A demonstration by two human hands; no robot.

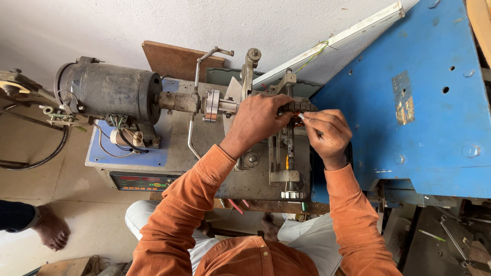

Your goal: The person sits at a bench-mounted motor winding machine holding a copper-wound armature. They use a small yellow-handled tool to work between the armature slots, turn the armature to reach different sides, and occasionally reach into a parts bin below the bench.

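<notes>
Two hands meet on one small part: a dark, ribbed armature with copper windings showing beneath it, held on the spindle line of a winding machine. We see its long axis running left to right, in line with the shaft that leaves the grey motor and passes through a metal chuck.

Our left hand comes at the armature from the motor side; its fingers are closed over the part's left end and top, so that grip is a holding one, with the armature lying just to the right of the knuckles. Our right hand comes from the opposite side and slightly below; its thumb and forefinger pinch a thin whitish strip whose tip touches the armature's right end. So the part lies between the two hands, the left one covering more of it, the right one working at its nearer face.

Outward, the machine stands on a worn metal table with a small control panel on its front. Beside it on the right rises a blue steel frame. Another person's bare foot rests on the floor at the far left.
</notes>
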